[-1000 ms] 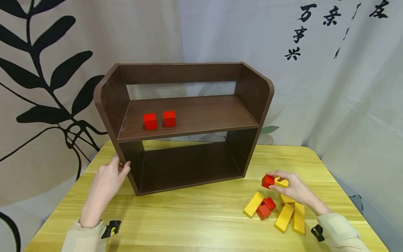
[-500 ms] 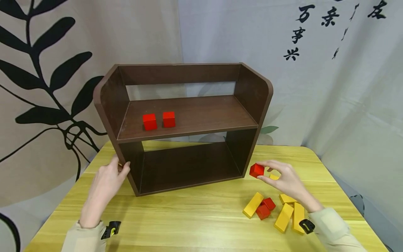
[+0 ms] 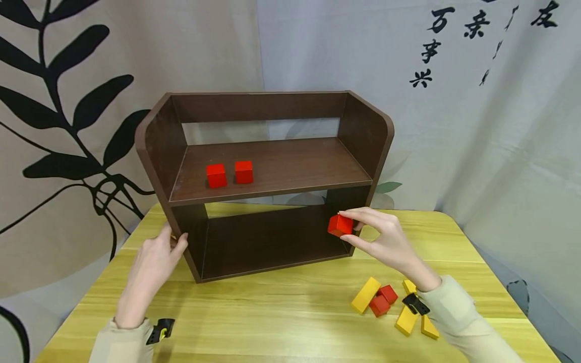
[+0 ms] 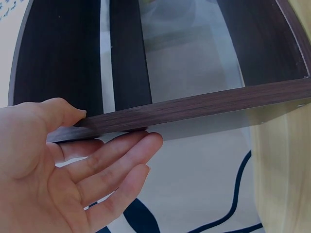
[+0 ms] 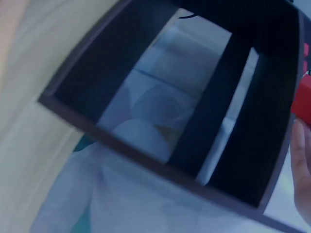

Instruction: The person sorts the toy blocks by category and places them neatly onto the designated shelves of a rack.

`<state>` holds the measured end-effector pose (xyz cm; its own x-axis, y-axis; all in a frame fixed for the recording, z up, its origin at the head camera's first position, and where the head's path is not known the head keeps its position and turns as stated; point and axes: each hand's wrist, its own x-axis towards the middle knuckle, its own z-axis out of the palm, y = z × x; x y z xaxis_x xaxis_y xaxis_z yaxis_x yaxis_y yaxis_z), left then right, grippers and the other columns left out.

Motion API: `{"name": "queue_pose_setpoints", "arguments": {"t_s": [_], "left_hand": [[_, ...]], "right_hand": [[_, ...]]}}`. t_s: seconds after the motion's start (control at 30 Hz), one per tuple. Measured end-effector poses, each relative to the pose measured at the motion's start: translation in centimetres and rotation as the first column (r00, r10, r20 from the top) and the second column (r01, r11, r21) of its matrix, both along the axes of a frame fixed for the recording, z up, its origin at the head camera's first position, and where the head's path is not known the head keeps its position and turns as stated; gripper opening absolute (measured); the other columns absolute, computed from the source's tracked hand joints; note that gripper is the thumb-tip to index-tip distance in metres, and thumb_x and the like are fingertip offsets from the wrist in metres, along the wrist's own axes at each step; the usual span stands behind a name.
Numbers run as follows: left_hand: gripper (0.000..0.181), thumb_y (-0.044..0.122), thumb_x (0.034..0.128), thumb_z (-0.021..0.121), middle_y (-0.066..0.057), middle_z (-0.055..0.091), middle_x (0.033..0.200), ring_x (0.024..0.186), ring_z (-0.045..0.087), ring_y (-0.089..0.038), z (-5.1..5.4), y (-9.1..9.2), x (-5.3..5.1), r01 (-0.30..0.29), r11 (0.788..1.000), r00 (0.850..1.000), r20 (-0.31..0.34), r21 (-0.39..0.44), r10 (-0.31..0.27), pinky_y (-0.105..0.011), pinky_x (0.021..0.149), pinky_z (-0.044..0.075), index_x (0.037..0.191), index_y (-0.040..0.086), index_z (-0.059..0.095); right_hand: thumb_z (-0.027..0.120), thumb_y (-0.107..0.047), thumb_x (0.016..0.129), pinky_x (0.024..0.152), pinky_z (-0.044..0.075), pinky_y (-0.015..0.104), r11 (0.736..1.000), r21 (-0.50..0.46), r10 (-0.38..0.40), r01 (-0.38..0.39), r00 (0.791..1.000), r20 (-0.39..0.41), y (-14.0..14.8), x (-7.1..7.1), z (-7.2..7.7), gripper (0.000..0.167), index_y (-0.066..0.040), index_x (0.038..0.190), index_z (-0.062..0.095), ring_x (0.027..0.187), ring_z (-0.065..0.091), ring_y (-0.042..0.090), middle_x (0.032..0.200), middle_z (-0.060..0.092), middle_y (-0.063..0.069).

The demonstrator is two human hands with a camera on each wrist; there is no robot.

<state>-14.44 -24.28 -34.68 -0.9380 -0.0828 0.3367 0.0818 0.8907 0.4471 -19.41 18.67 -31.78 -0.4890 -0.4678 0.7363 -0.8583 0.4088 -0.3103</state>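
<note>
A dark brown two-tier shelf stands on the wooden table, with two red cubes side by side on its upper board, toward the left. My left hand grips the shelf's left side panel; in the left wrist view the thumb lies on one face and the fingers on the other. Between thumb and fingertips, my right hand pinches a red block in front of the shelf's lower right corner. In the right wrist view that red block shows at the right edge.
On the table's right lie two more red blocks against a yellow block. Several yellow blocks are partly hidden under the right forearm. Behind the table hangs a pale curtain with leaf prints and black characters.
My right hand has carried the red block left and away from me, from the pile to the shelf's right end. The left hand has stayed on the side panel.
</note>
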Motion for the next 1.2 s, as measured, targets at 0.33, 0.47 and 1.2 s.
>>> {"name": "queue_pose_setpoints", "arguments": {"t_s": [0.33,0.47,1.2], "left_hand": [[0.029,0.025,0.0998,0.043,-0.025,0.068,0.085,0.047,0.049,-0.017,0.0,0.0,0.1,-0.004,1.0,1.0,0.017,0.001,0.004,-0.03,0.042,0.034,0.109,-0.002,0.049],[0.029,0.025,0.0997,0.043,-0.026,0.068,0.086,0.048,0.05,-0.017,0.1,0.0,0.1,-0.005,1.0,1.0,0.022,-0.002,0.005,-0.03,0.042,0.035,0.109,-0.002,0.049],[0.031,0.027,0.0999,0.043,-0.025,0.067,0.084,0.046,0.048,-0.017,0.2,-0.1,0.0,-0.009,1.0,1.0,0.028,-0.006,0.009,-0.03,0.042,0.034,0.11,-0.002,0.048]], "right_hand": [[0.083,-0.001,0.066,0.07,0.051,0.018,0.996,-0.057,0.061,-0.065,0.997,-0.056,-4.4,-0.4,3.5,0.046,-0.005,0.109,0.069,0.078,0.065,0.014,0.102,0.071,0.011],[0.083,-0.003,0.066,0.07,0.052,0.02,0.994,-0.064,0.083,-0.09,0.991,-0.103,-6.0,-1.0,4.9,0.046,-0.004,0.11,0.069,0.083,0.065,0.015,0.102,0.071,0.011],[0.073,-0.008,0.082,0.086,0.055,0.031,0.996,0.065,0.061,-0.063,0.997,0.036,-11.9,-5.2,6.9,0.038,0.0,0.118,0.065,0.102,0.066,0.022,0.114,0.069,0.013]]}}
